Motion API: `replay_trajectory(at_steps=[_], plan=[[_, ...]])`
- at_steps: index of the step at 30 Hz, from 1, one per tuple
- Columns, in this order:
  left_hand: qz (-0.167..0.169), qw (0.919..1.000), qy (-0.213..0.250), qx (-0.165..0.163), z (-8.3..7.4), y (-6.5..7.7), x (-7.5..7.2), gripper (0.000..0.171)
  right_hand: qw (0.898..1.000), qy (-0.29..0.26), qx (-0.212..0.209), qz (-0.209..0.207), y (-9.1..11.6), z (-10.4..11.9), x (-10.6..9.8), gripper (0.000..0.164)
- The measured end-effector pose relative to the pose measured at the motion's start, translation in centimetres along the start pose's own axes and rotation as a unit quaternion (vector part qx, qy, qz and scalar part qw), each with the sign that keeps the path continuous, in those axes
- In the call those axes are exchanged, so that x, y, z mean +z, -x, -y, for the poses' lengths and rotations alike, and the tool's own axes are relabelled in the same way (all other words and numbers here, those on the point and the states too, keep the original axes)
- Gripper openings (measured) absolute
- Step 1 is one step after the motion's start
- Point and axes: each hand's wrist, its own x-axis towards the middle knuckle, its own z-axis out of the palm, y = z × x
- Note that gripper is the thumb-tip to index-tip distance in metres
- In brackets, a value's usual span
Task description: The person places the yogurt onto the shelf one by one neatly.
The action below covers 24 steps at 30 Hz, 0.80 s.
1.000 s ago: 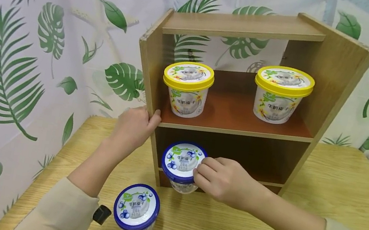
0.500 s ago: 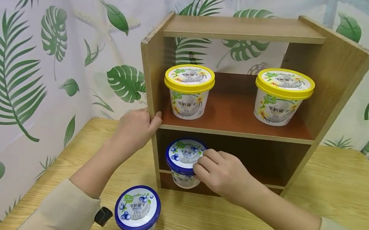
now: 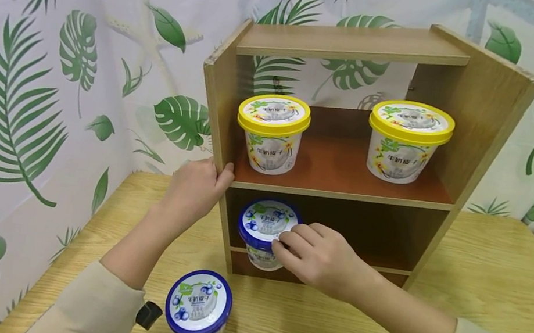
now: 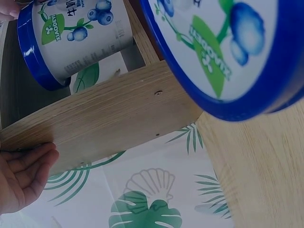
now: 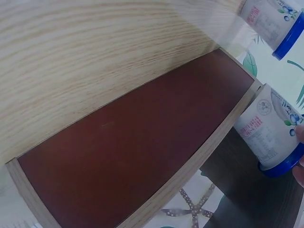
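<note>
A small wooden shelf unit (image 3: 500, 105) stands on the table. My left hand (image 3: 197, 187) grips its left side panel, with the thumb by the middle shelf's edge. At the front of the lower compartment is a tub with a blue lid (image 3: 266, 219) and blueberry pictures. My right hand (image 3: 323, 258) holds this tub by its right side near the rim; in the right wrist view fingers (image 5: 299, 173) touch it at the frame's edge. Whether the base rests fully on the lower board cannot be told. Another blue-lidded tub (image 3: 198, 305) stands on the table between my forearms.
On the red middle shelf (image 3: 331, 165) stand two tubs with yellow lids, one at the left (image 3: 272, 132) and one at the right (image 3: 406, 142). Leaf-patterned sheeting (image 3: 118, 71) hangs behind and to the left of the wooden table (image 3: 504, 300).
The held tub has moved up slightly and back toward the lower compartment. My right hand has shifted a little down along its side. My left hand keeps its grip on the panel.
</note>
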Motion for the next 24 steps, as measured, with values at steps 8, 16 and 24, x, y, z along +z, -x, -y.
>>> replay_trajectory(at_steps=[8, 16, 24], plan=[[-0.002, 1.0, 0.001, 0.001, 0.1, 0.0, 0.1, 0.041, 0.999, 0.049, 0.021, 0.005, -0.3, 0.2, 0.1, 0.023], [0.001, 1.0, 0.002, -0.002, 0.0, 0.0, 0.0, 0.041, 0.996, 0.067, 0.054, 0.009, -0.8, 0.7, 0.4, 0.024], [-0.012, 0.9998, -0.011, 0.009, 0.1, 0.1, 0.0, 0.041, 0.995, 0.072, 0.067, -0.015, -0.6, 0.9, 1.2, 0.021]])
